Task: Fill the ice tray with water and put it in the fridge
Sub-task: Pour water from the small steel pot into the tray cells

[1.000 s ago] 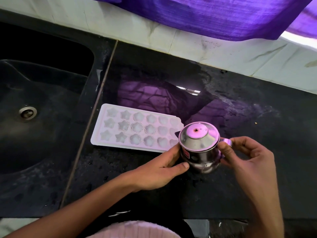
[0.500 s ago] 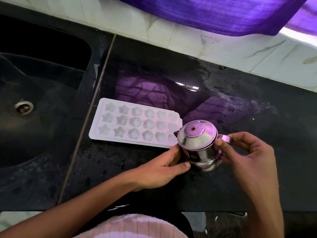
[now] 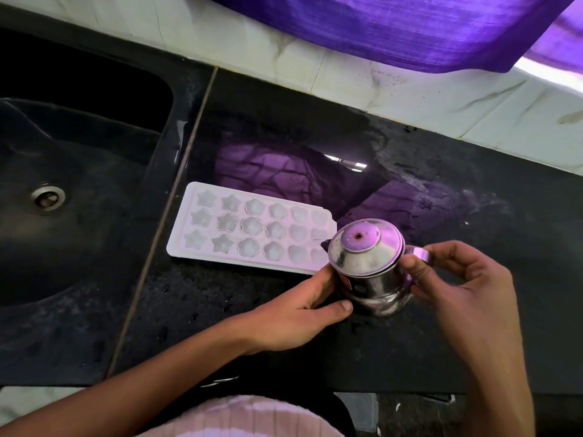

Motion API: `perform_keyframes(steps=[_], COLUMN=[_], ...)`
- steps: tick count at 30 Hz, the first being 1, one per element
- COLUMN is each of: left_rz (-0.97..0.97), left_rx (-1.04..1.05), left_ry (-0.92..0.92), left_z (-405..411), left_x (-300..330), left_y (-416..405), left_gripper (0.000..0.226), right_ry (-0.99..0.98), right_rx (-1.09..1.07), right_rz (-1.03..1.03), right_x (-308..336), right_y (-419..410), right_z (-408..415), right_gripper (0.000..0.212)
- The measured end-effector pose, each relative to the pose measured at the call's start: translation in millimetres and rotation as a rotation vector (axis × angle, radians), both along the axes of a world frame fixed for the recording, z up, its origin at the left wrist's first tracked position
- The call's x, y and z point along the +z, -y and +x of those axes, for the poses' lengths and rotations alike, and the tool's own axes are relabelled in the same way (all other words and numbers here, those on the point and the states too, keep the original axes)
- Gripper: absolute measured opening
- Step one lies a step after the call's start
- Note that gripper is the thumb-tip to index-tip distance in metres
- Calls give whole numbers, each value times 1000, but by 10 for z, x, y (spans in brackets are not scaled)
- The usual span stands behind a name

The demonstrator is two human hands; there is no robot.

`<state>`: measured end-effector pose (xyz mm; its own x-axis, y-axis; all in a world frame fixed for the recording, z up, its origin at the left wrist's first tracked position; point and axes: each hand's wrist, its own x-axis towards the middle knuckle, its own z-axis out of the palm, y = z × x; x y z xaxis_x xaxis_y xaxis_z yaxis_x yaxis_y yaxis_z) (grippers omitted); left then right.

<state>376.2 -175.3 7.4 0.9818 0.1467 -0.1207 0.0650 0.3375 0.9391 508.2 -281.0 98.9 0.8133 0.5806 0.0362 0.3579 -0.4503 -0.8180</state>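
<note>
Far left of my hands I see the sink. The white ice tray lies flat on the dark worktop, just past my left hand. That hand curls around the shiny metal jug. My right hand pinches the jug's handle.

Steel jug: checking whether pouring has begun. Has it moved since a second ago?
No. The steel jug sits by the right end of the ice tray just as before; only the camera shifted.
</note>
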Motion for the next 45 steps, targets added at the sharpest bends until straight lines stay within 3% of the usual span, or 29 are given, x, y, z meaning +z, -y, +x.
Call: perform_keyframes(steps=[11,21,34,45], left_rz=[135,233,139,38], left_rx=[39,136,319,325], left_ry=[29,48,30,-15], left_z=[-34,-80,32,105], left_x=[-4,17,-108,-124], left_y=[-30,-83,-325,-435], left_gripper=[75,78,71,65], right_ry=[-110,-224,-216,-216], right_rx=[-8,-5,24,38], right_rz=[97,218,134,76], right_x=[-29,69,72,78], right_y=[-12,-147,-605,-840], right_z=[6,-14,86,155], right_gripper=[15,16,18,18])
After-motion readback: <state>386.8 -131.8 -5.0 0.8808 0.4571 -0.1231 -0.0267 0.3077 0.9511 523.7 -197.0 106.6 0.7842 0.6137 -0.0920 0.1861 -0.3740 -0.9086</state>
